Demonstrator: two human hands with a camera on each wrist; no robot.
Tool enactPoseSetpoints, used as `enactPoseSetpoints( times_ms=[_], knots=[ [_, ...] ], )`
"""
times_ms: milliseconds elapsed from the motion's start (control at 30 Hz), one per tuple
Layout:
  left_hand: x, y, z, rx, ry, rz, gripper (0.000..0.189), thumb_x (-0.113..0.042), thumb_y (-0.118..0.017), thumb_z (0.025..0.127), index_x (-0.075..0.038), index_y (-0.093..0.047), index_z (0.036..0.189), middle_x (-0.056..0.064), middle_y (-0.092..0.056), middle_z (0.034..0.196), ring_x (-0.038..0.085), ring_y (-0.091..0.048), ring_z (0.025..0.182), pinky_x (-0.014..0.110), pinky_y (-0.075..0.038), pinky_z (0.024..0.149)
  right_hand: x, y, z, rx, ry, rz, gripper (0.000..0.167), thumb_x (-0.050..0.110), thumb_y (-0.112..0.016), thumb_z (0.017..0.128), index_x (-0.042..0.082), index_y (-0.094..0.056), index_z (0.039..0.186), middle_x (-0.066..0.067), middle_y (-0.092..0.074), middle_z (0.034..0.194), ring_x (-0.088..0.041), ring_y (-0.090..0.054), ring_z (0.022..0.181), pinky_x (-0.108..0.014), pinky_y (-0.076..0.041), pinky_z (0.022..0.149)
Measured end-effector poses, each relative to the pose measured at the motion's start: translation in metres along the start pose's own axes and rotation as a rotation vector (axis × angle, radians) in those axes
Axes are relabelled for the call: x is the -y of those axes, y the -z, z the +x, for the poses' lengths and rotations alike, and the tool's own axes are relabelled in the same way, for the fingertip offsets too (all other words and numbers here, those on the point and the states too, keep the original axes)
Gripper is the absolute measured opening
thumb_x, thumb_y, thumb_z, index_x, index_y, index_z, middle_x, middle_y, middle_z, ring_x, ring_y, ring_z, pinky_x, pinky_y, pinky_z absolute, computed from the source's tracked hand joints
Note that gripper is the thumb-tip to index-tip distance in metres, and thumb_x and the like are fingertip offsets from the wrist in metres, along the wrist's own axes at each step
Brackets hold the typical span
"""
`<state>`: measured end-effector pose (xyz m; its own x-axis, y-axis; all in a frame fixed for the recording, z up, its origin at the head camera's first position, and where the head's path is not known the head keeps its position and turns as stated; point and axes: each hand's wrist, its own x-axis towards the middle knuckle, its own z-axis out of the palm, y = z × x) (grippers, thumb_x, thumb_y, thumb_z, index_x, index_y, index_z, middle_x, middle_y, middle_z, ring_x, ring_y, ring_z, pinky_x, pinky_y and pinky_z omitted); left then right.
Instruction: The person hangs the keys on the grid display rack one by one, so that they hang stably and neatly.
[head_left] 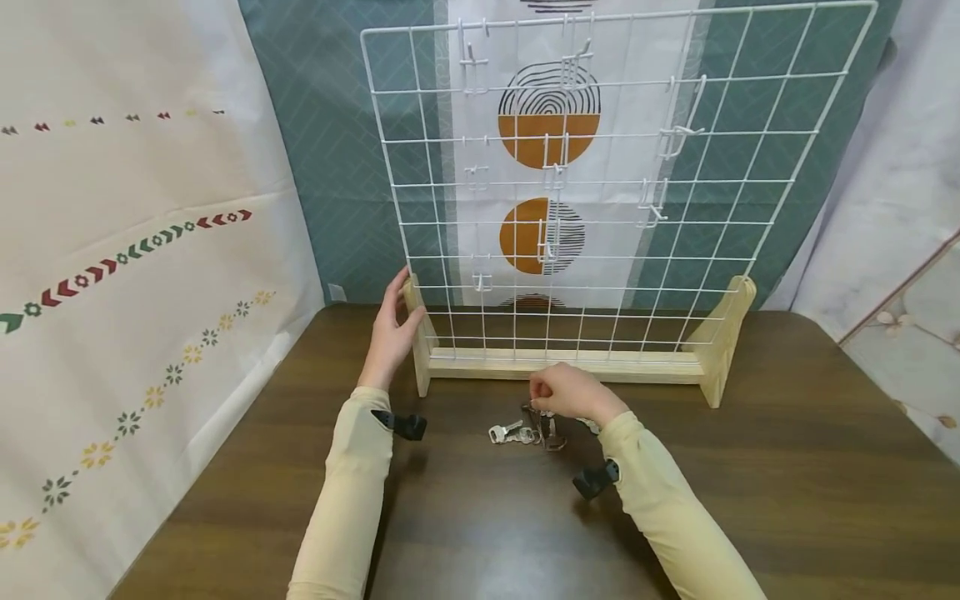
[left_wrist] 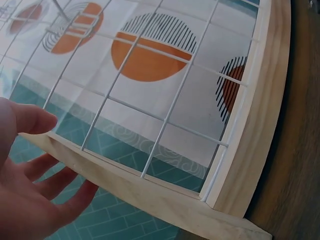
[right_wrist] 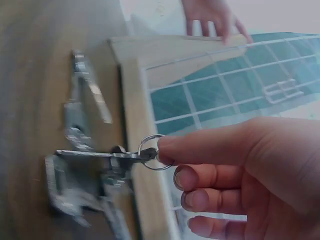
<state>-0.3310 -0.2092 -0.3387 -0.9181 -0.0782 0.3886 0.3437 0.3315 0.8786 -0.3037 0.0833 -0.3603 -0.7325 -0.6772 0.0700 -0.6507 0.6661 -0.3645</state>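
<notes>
My right hand (head_left: 572,392) pinches a metal key ring (right_wrist: 143,155) between thumb and forefinger, just in front of the rack's wooden base bar. A key (right_wrist: 100,154) hangs from the ring over more keys, blurred in the right wrist view. Beneath that hand, several silver and dark keys (head_left: 506,432) lie in a small cluster on the table. My left hand (head_left: 392,333) holds the left wooden side support (left_wrist: 100,170) of the white wire grid rack (head_left: 600,258), thumb on the near side and fingers round the other.
White hooks (head_left: 551,171) hang at several spots on the grid. The right wooden support (head_left: 723,342) stands on the brown table (head_left: 480,533). Patterned cloth (head_left: 150,250) hangs on the left, and a green and white cloth (head_left: 330,125) covers the back.
</notes>
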Motion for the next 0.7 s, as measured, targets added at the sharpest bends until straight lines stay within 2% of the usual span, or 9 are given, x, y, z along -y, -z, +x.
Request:
enactPoseSetpoints(
  times_ms=[167, 400, 533, 700],
  knots=[
    [0.000, 0.004, 0.002, 0.019, 0.011, -0.013, 0.062, -0.004, -0.049, 0.098, -0.019, -0.026, 0.153, 0.021, -0.039, 0.149, 0.039, -0.040, 0.135, 0.060, -0.040, 0.103, 0.000, 0.015, -0.003, -0.079, -0.014, -0.012, 0.008, 0.011, -0.066, 0.088, 0.011, -0.063, 0.081, 0.004, -0.054, 0.063, -0.008, -0.045, 0.058, -0.024, -0.037, 0.056],
    [-0.002, 0.001, 0.003, 0.010, -0.007, 0.023, 0.061, -0.008, -0.050, 0.099, -0.028, -0.027, 0.152, 0.016, -0.042, 0.147, 0.034, -0.044, 0.133, 0.057, -0.044, 0.101, 0.010, 0.044, -0.014, -0.224, -0.039, -0.033, 0.007, 0.014, -0.066, 0.088, 0.014, -0.063, 0.081, 0.005, -0.053, 0.062, -0.008, -0.044, 0.056, -0.025, -0.035, 0.055],
    [-0.002, 0.001, 0.001, 0.032, -0.012, 0.031, 0.062, -0.010, -0.049, 0.099, -0.031, -0.025, 0.152, 0.018, -0.039, 0.148, 0.037, -0.043, 0.135, 0.059, -0.044, 0.101, 0.019, 0.059, -0.019, -0.304, -0.029, -0.056, 0.006, 0.014, -0.067, 0.088, 0.014, -0.064, 0.082, 0.004, -0.058, 0.064, -0.009, -0.048, 0.058, -0.027, -0.038, 0.055],
    [0.000, 0.003, -0.003, 0.027, -0.001, 0.057, 0.062, -0.010, -0.049, 0.099, -0.031, -0.023, 0.152, 0.019, -0.036, 0.150, 0.039, -0.040, 0.137, 0.059, -0.041, 0.103, 0.037, 0.085, -0.010, -0.313, 0.029, -0.125, 0.005, 0.015, -0.066, 0.090, 0.013, -0.066, 0.086, 0.002, -0.063, 0.068, -0.010, -0.053, 0.061, -0.030, -0.043, 0.058]
  ],
)
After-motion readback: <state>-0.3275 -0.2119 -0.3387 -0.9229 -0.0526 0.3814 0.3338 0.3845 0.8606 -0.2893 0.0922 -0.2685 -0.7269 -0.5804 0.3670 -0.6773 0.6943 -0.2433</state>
